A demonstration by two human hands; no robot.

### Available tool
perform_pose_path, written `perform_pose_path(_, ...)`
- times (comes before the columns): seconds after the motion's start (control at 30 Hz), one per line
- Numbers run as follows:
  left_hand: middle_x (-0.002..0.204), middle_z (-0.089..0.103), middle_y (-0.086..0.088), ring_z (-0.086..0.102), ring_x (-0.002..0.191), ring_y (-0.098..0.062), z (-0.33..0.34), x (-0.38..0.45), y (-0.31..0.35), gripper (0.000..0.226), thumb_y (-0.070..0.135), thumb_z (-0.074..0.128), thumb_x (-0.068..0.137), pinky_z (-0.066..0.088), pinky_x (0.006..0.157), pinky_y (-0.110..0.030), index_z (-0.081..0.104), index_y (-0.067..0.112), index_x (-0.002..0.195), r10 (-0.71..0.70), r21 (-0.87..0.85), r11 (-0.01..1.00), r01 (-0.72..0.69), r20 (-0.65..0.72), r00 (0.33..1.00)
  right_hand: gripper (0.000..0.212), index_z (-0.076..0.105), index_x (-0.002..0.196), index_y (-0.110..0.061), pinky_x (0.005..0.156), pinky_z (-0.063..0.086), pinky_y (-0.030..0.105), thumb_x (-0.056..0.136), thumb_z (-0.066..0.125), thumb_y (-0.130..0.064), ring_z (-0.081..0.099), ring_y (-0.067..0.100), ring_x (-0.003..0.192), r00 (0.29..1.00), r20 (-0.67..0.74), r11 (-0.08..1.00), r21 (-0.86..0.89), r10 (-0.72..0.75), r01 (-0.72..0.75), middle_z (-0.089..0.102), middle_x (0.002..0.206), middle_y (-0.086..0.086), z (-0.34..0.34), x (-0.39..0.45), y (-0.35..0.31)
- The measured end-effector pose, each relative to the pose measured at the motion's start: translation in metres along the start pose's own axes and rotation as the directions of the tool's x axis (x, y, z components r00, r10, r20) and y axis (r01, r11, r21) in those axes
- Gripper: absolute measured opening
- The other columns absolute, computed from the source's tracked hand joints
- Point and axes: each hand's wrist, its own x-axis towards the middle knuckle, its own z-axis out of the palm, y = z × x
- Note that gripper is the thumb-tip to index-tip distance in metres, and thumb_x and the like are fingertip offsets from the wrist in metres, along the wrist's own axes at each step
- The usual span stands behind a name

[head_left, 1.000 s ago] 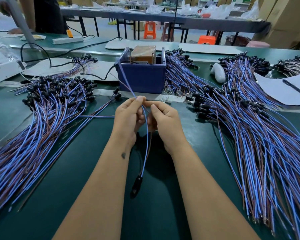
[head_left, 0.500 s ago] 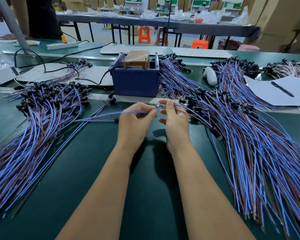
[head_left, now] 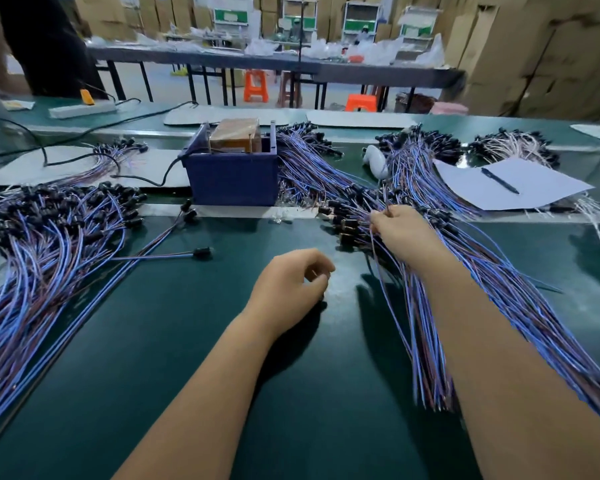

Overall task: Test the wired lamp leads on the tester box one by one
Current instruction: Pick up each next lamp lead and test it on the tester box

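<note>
The blue tester box (head_left: 234, 176) stands at the middle back of the green bench, with a brown block in it. A single lamp lead (head_left: 160, 256) with a black holder lies on the bench left of centre. A big pile of blue and brown leads (head_left: 42, 251) covers the left side. Another pile (head_left: 499, 289) fans out on the right. My right hand (head_left: 404, 232) reaches into the right pile and pinches wires near their black holders. My left hand (head_left: 291, 282) hovers over the bench centre, fingers loosely curled, holding nothing.
A white sheet of paper (head_left: 534, 188) with a black pen (head_left: 499, 180) lies at the back right. A black cable (head_left: 146, 183) runs from the box to the left. A person in dark clothes (head_left: 45, 46) stands at the far left. A power strip (head_left: 82, 109) sits behind.
My left hand let the tested lead go onto the bench at the left and drew back to the centre. My right hand moved right into the pile and took hold of wires there.
</note>
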Motion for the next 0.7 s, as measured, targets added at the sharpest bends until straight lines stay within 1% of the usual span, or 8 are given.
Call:
perform_pose_path(0.1,0.077,0.067,0.019,0.063,0.073,-0.003,-0.001,0.001,-0.003,0.021,0.018,0.061,0.083,0.055,0.076,-0.030,0.065,0.038,0.079,-0.063,-0.040,0.997,0.061,-0.049,0.997,0.022,0.045,0.080,-0.013,0.061,0.030,0.034,0.096,0.044,-0.028,0.043,0.025,0.068,0.998,-0.038,0.975,-0.213,0.053,-0.060,0.049,0.074,0.008,-0.016,0.002,0.014)
perform_pose_path(0.23,0.078,0.063,0.025,0.061,0.067,-0.003,-0.006,0.004,-0.006,0.023,0.019,0.060,0.084,0.053,0.070,-0.028,0.063,0.042,0.082,-0.111,-0.026,0.994,0.108,-0.111,0.988,0.017,0.052,0.101,-0.008,0.058,0.029,0.033,0.094,0.040,-0.017,0.046,0.028,0.072,0.987,-0.123,0.944,-0.302,0.102,-0.135,0.056,0.086,0.011,-0.020,0.000,0.021)
perform_pose_path(0.3,0.081,0.062,0.023,0.064,0.064,-0.006,-0.014,0.007,-0.008,0.026,0.019,0.058,0.087,0.056,0.071,-0.034,0.060,0.044,0.094,-0.171,-0.076,0.984,0.161,-0.158,0.973,0.026,0.053,0.116,-0.010,0.072,0.039,0.037,0.095,0.042,-0.022,0.051,0.033,0.095,0.980,-0.165,0.909,-0.381,0.114,-0.171,0.058,0.110,0.015,-0.018,-0.003,0.019)
perform_pose_path(0.37,0.086,0.062,0.017,0.068,0.069,-0.016,-0.023,0.010,-0.012,0.028,0.019,0.057,0.090,0.057,0.074,-0.043,0.056,0.041,0.108,-0.245,-0.125,0.967,0.220,-0.239,0.940,0.039,0.049,0.128,-0.011,0.098,0.035,0.045,0.093,0.045,-0.027,0.042,0.038,0.121,0.967,-0.235,0.862,-0.466,0.097,-0.199,0.047,0.134,0.020,-0.014,-0.005,0.013)
perform_pose_path(0.43,0.099,0.062,0.013,0.066,0.082,-0.022,-0.037,0.012,-0.018,0.032,0.016,0.057,0.089,0.053,0.076,-0.040,0.055,0.031,0.116,-0.258,-0.052,0.965,0.258,-0.374,0.891,0.043,0.047,0.130,-0.012,0.105,0.028,0.047,0.091,0.047,-0.029,0.036,0.037,0.125,0.949,-0.311,0.882,-0.433,0.047,-0.185,0.041,0.137,0.020,-0.004,-0.008,0.002)
perform_pose_path(0.53,0.121,0.056,-0.003,0.056,0.103,-0.027,-0.062,0.008,-0.034,0.043,0.008,0.056,0.085,0.045,0.083,-0.038,0.054,0.020,0.127,-0.274,0.124,0.914,0.386,-0.514,0.813,0.038,0.051,0.127,-0.016,0.103,0.027,0.044,0.090,0.050,-0.029,0.037,0.033,0.121,0.936,-0.341,0.949,-0.315,-0.090,-0.023,0.045,0.130,0.015,0.029,-0.015,-0.027)
perform_pose_path(0.6,0.136,0.049,-0.010,0.040,0.123,-0.034,-0.077,0.003,-0.045,0.050,0.013,0.055,0.086,0.037,0.098,-0.043,0.051,0.018,0.136,-0.381,0.262,0.791,0.553,-0.496,0.780,0.037,0.054,0.127,-0.019,0.103,0.025,0.042,0.091,0.052,-0.029,0.037,0.032,0.121,0.946,-0.268,0.965,-0.235,-0.183,0.120,0.047,0.129,0.012,0.065,-0.026,-0.049)
perform_pose_path(0.7,0.143,0.047,-0.004,0.031,0.128,-0.033,-0.088,-0.002,-0.052,0.043,0.027,0.053,0.092,0.029,0.104,-0.038,0.056,0.023,0.134,-0.512,0.329,0.666,0.670,-0.451,0.731,0.038,0.054,0.129,-0.024,0.102,0.023,0.038,0.092,0.052,-0.031,0.035,0.029,0.122,0.969,-0.085,0.972,-0.069,-0.232,0.226,0.046,0.129,0.006,0.119,-0.043,-0.073)
